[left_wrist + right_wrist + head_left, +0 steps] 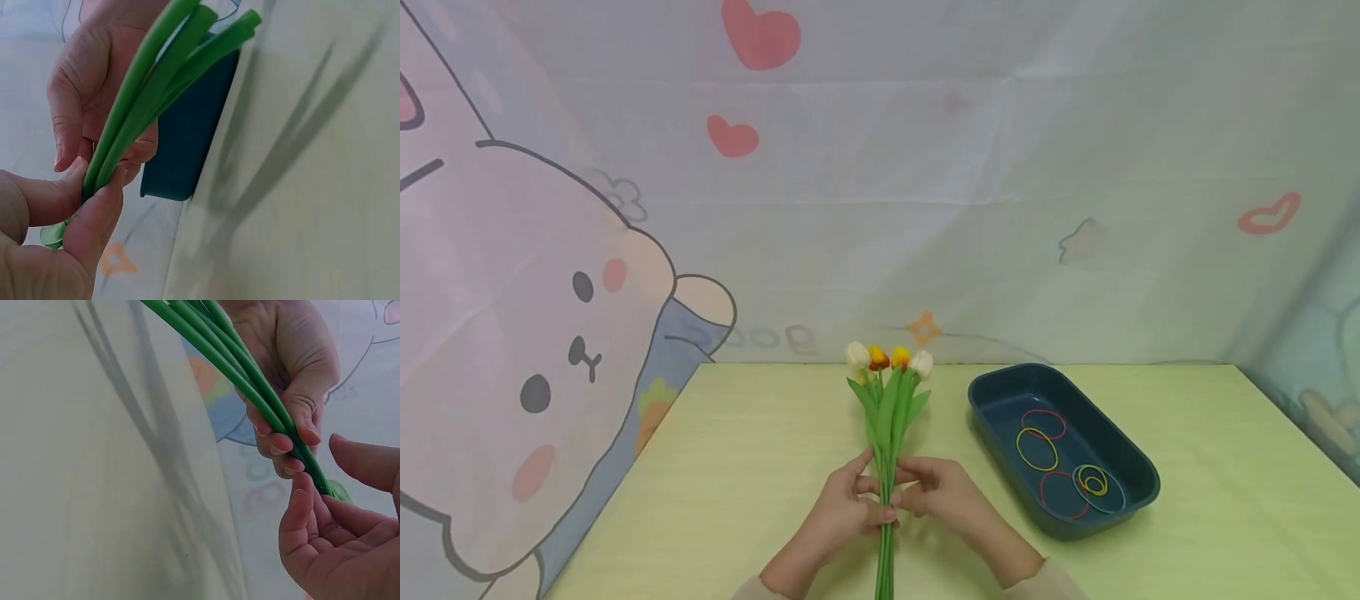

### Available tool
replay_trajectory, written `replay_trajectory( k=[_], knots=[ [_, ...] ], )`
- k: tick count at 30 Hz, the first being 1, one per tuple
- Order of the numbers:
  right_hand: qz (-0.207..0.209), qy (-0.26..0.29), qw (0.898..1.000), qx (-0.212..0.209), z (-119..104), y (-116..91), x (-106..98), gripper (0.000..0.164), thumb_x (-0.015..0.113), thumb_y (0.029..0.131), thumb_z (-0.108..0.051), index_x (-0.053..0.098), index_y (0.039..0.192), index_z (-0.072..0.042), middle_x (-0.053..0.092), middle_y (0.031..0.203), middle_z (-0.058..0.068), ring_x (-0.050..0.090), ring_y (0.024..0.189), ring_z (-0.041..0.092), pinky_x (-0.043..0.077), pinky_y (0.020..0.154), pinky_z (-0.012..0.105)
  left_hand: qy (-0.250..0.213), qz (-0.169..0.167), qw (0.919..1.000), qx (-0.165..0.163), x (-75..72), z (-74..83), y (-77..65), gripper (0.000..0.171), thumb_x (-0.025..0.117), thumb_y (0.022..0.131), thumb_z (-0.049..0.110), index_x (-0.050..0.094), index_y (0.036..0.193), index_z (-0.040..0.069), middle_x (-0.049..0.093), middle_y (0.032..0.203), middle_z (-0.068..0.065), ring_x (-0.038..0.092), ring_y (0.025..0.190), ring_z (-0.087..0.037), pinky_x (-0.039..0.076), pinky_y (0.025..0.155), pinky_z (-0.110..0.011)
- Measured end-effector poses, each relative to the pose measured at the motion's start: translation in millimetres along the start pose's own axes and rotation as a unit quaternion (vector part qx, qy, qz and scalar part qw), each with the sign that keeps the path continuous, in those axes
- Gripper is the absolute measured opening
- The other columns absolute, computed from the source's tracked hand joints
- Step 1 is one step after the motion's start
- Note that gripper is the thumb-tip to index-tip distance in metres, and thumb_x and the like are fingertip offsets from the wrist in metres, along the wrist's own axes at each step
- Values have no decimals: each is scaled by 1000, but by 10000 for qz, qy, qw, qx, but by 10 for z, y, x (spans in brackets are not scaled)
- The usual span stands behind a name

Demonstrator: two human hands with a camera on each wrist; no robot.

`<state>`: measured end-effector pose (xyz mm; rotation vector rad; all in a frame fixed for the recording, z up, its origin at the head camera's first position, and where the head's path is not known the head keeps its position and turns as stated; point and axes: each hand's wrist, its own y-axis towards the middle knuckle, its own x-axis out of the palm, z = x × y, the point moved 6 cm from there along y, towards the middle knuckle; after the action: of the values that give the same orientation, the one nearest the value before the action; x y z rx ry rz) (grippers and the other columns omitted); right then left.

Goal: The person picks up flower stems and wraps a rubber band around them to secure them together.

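Note:
A bunch of artificial tulips [891,417] with white and yellow-red heads stands out in front of me, heads pointing away. My left hand [853,504] grips the green stems [134,112] between thumb and fingers, as the left wrist view also shows. On the other side of the stems is my right hand [940,492], its fingertips at the stems just above the left hand's grip. In the right wrist view its thumb [362,462] stands apart from the stems, while the fingers [300,509] touch them from beside. Stem ends point toward me.
Right of the flowers sits a dark blue basin [1000,467] on the pale yellow-green table [737,467]. Several thin loops, like rubber bands [1037,450], lie in it, red, yellow and bluish. A printed cloth [925,167] hangs behind the table.

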<state>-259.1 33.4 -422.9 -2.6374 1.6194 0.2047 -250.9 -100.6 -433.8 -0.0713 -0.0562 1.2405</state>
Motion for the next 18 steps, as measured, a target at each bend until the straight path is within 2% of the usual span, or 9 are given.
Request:
replay_trajectory(
  k=[6, 9, 14, 18],
  knots=[
    [34, 30, 9999, -97, -97, -27, -55, 58, 67, 89, -8, 43, 138, 10, 62, 120, 23, 65, 90, 15, 54, 69, 22, -112, 108, 9995, 263, 15, 137, 40, 91, 65, 80, -13, 11, 153, -2, 68, 86, -6, 69, 70, -20, 63, 67, -38],
    [31, 29, 9998, -173, -141, -54, -78, 60, 65, 91, -10, 38, 140, 12, 60, 123, 25, 64, 94, 18, 55, 72, 24, -157, 201, 9988, 418, 21, 209, 53, 92, 68, 82, -8, 11, 153, 0, 69, 92, -12, 70, 72, -20, 63, 68, -39],
    [30, -9, 9997, -243, -186, -97, -77, 60, 63, 94, -14, 36, 141, 13, 58, 124, 26, 64, 102, 26, 57, 77, 27, -218, 478, 9965, 650, 3, 310, 49, 93, 68, 83, -8, 6, 153, -2, 66, 107, -22, 71, 79, -20, 62, 73, -39],
    [-21, 48, 9997, -252, -203, -127, -52, 60, 61, 96, -16, 35, 139, 16, 57, 126, 29, 63, 108, 33, 59, 80, 33, -379, 758, 9933, 780, -9, 353, 52, 94, 66, 84, -10, 3, 153, -3, 65, 109, -22, 71, 82, -18, 62, 77, -37]
  ],
)
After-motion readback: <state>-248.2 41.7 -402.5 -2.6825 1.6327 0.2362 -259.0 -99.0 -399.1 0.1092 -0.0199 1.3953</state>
